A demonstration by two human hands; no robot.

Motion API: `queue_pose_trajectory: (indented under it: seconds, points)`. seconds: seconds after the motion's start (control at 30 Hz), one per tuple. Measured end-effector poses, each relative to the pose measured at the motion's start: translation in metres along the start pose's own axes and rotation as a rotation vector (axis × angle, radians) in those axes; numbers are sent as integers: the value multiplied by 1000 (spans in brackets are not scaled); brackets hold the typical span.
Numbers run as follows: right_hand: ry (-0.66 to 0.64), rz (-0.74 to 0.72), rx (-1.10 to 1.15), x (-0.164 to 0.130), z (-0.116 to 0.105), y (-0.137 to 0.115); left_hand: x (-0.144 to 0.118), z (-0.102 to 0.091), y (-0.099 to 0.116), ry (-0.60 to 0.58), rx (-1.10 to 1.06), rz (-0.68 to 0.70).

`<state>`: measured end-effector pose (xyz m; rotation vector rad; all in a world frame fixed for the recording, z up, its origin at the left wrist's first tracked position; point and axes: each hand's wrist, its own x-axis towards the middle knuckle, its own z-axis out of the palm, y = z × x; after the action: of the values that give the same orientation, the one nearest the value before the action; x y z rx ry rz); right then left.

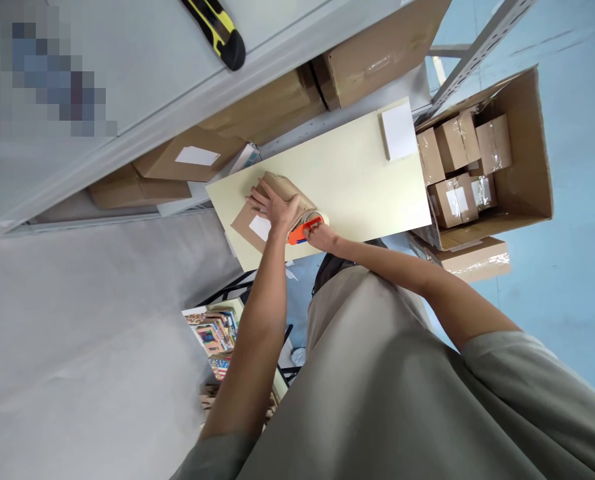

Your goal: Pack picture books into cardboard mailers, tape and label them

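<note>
Parcel (272,203) of brown cardboard lies on the pale table (357,180), with a white label whose writing is too small to read. Left hand (272,205) presses flat on it, fingers spread; right hand (320,235) grips an orange tape dispenser (304,230) at its edge. Farther off, a big open carton (522,153) holds small taped boxes (457,167).

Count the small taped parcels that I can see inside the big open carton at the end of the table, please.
5 show in the big open carton: three along the far side, two nearer. More may be hidden beneath.
</note>
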<state>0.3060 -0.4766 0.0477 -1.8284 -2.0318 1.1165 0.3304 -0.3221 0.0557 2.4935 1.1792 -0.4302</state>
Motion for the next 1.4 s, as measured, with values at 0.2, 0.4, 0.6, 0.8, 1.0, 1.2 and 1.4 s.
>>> queue_pose_trajectory:
  seconds: [0.2,0.4,0.6,0.8,1.0,1.2,1.4]
  points:
    - [55,415,-71,-70,43,19,-2,1,-9,-17,60,6]
    - [146,639,-180,-133,42,71,-1,3,-8,-25,76,33]
    - [204,577,-236,-84,16,73,-20,-3,-17,-88,133,214]
    - [140,405,-245,-59,22,51,-43,6,-43,-97,94,472]
    - [136,291,-201,-39,34,27,-62,26,-70,-84,-68,659]
    - [92,413,-165,-102,53,70,-69,36,-82,-56,-158,715]
    - [216,570,-162,-143,24,118,-74,37,-73,-36,-254,722]
